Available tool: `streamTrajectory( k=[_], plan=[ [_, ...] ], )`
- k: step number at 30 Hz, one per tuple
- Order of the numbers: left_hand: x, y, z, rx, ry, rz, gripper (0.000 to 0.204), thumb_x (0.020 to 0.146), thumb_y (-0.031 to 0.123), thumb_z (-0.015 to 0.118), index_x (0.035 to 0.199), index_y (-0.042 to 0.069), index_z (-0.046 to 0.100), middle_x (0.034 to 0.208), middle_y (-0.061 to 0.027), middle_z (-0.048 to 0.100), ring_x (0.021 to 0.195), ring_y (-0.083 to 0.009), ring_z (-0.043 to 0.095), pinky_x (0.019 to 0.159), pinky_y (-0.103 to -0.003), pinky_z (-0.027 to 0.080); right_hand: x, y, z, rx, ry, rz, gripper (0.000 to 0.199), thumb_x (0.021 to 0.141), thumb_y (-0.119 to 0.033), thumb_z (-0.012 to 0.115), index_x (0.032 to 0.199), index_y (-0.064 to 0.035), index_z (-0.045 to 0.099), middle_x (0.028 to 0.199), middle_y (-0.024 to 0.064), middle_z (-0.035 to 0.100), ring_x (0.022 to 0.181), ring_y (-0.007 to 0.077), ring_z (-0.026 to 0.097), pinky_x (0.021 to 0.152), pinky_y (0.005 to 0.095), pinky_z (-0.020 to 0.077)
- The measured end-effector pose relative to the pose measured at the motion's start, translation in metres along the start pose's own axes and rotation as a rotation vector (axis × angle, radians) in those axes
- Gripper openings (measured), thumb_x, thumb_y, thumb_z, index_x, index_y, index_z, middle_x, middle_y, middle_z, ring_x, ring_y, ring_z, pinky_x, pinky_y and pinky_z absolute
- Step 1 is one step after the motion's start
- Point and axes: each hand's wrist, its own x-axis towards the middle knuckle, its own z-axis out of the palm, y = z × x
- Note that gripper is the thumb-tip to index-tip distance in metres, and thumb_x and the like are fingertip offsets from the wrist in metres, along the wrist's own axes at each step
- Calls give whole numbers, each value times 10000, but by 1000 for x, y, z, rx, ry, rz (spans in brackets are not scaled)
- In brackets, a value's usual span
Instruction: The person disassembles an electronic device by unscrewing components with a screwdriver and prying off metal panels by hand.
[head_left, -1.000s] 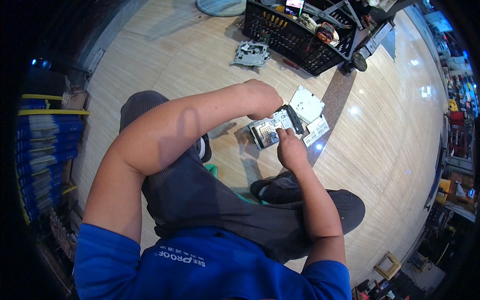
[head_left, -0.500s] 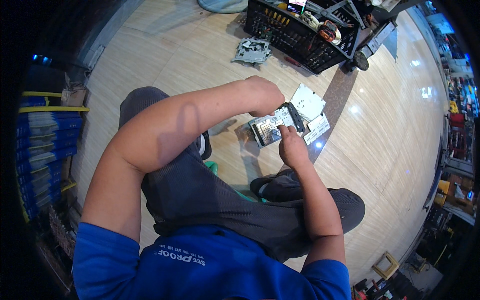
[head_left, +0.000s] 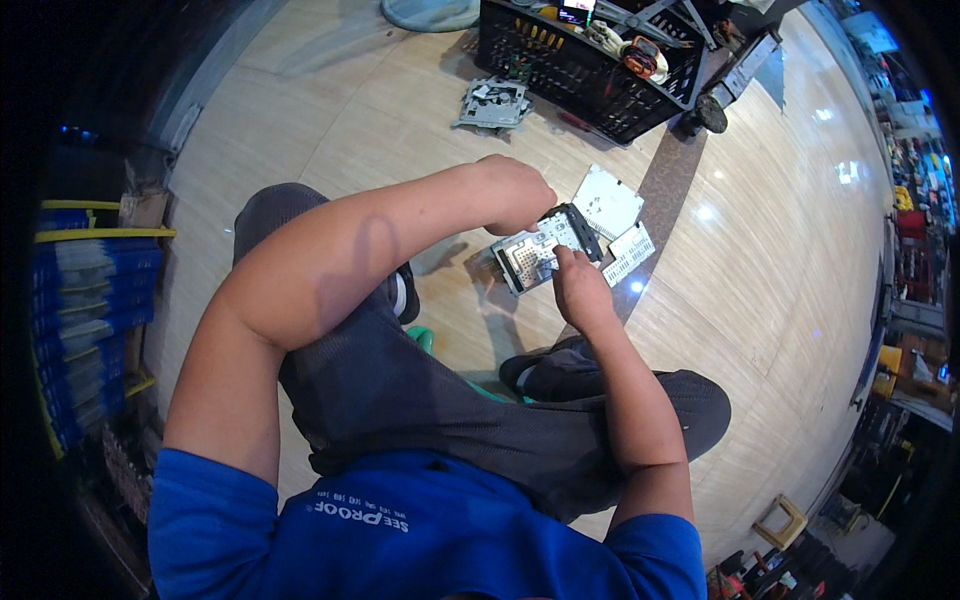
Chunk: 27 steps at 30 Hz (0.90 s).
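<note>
Touching metal device [head_left: 527,264], white lettering [head_left: 362,511], shirt [head_left: 470,540]

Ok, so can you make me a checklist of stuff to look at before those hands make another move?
1. Left hand at the metal unit: ok, it's by the far edge.
2. Right hand at the unit: ok, its fingertips are over the near side.
3. Something in the left hand: cannot tell, the fingers hide it.
4. White plate out from under the hands: ok, it lies on the floor beyond the unit.
5. Slotted plate out from under the hands: ok, it's to the right of the unit.
6. What's under the unit: cannot tell, it's hidden.
</note>
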Motion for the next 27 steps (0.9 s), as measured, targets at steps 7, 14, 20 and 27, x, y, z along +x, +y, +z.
streamTrajectory(
  k=[7, 14, 20, 27],
  plan=[
    [1, 2, 0, 11, 14, -32, 312, 931, 278, 716, 1160, 67, 712, 1145, -167, 730, 1104, -339, 695, 895, -465, 564, -4, -5, -4, 42, 12, -72, 342, 895, 7, 512, 1234, -6, 550, 1103, 269, 634, 962, 438, 684, 817, 499, 569],
    [0, 0, 0, 5, 14, 1, 318, 945, 296, 692, 1136, 44, 668, 1118, -190, 716, 1084, -366, 687, 899, -479, 556, 3, -3, -2, -16, 5, -12, 257, 909, -13, 508, 1163, -8, 548, 1077, 266, 641, 923, 435, 693, 788, 497, 578],
    [0, 2, -1, 2, 3, -11, 316, 946, 292, 691, 1142, 45, 666, 1125, -185, 715, 1093, -363, 684, 909, -476, 555, -2, -3, -3, 3, 2, -42, 303, 921, -18, 501, 1220, -13, 547, 1107, 273, 631, 922, 439, 694, 796, 503, 579],
    [1, 1, 0, 14, -3, -7, 319, 946, 295, 692, 1141, 44, 665, 1132, -187, 711, 1101, -366, 679, 910, -478, 553, 1, -1, -1, -11, -11, -41, 332, 918, -9, 502, 1248, -16, 536, 1120, 277, 630, 936, 439, 692, 799, 503, 577]
  ],
)
